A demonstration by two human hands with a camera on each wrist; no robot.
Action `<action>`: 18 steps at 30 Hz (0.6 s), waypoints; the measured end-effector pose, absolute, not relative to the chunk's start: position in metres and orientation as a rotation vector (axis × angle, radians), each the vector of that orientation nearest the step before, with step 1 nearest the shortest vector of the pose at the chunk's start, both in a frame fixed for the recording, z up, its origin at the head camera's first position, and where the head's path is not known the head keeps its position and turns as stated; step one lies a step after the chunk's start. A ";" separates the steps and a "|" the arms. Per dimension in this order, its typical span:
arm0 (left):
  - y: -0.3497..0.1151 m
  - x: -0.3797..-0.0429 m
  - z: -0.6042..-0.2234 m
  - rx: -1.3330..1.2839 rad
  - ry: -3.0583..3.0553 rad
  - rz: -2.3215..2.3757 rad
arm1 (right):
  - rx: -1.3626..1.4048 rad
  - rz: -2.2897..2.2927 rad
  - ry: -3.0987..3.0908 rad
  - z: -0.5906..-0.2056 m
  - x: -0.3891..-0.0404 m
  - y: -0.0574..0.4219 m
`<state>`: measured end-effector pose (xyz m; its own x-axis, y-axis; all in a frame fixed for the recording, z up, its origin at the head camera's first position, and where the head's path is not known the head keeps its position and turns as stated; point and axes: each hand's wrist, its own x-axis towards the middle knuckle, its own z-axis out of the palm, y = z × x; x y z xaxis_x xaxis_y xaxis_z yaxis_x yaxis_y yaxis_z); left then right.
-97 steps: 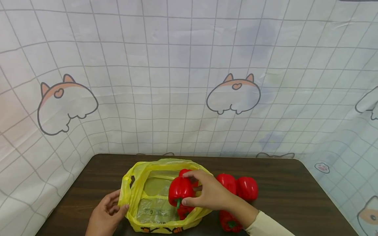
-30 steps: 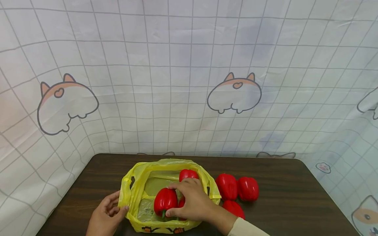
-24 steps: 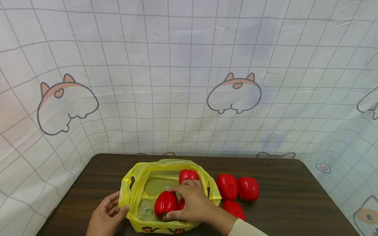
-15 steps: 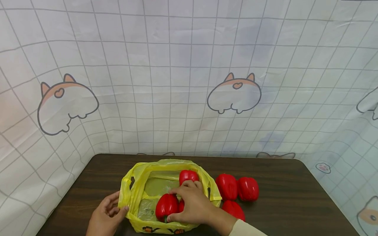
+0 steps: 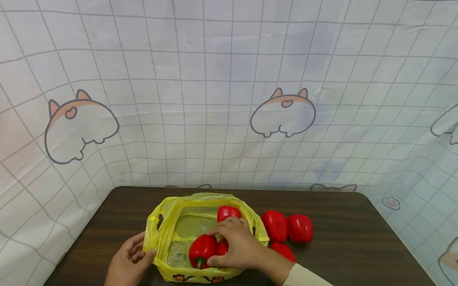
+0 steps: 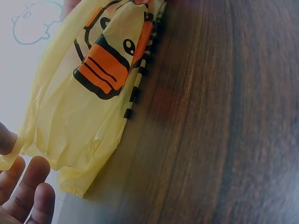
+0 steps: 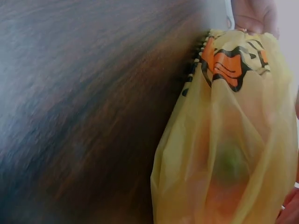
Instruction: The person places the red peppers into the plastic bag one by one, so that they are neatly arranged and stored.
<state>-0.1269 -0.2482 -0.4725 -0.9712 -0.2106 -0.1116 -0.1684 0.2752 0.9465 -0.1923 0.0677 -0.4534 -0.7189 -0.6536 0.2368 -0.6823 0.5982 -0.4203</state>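
Note:
A yellow plastic bag stands with its mouth spread upward. My left hand pinches its left edge between thumb and fingers; the left wrist view shows fingers at the yellow film. Inside, a red bell pepper lies with its green stem toward me. Over the bag's right half, my right hand has its thumb and fingers spread at that pepper's right side, loosely around it. Another red bell pepper sits at the back of the bag, and a third is partly hidden under the hand.
Right of the bag, more red bell peppers lie on the dark wooden table: one beside another, and a third partly behind my right forearm. A white grid-patterned cloth hangs behind and at the sides.
My right hand has lowered the pepper into the bag, leftward and down, then eased off it slightly to the right. The pepper stays put. My left hand keeps its hold.

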 end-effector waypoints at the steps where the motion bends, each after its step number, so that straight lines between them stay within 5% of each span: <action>1: -0.248 -0.127 -0.472 0.372 -2.481 -1.832 | 1.151 0.782 -2.751 -0.452 -0.192 0.069; 18: -0.248 -0.126 -0.471 0.364 -2.503 -1.793 | 1.121 1.010 -2.707 -0.439 -0.180 0.118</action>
